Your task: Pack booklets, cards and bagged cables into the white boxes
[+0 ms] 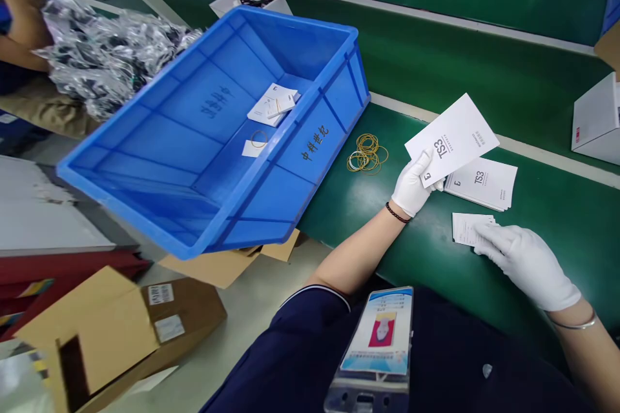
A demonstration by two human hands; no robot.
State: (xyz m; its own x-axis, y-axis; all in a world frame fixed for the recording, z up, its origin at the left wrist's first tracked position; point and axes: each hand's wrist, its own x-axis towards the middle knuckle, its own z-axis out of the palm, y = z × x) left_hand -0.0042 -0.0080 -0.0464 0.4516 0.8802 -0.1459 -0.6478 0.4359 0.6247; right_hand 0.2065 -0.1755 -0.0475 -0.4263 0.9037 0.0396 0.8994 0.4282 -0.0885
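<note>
TS3 leaflet [455, 135] | left hand [413, 186] grip pinches its lower corner, long axis tilted up-right | right hand [526, 261] fingers spread flat on small card [467, 228] on green surface [533, 97]

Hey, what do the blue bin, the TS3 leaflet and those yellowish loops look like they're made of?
Blue bin: looks like moulded plastic, slightly glossy, with ribbed walls.
TS3 leaflet in the left hand: thin matte white paper or card, printed.
Yellowish loops: probably rubber bands, thin and limp on the green surface.
</note>
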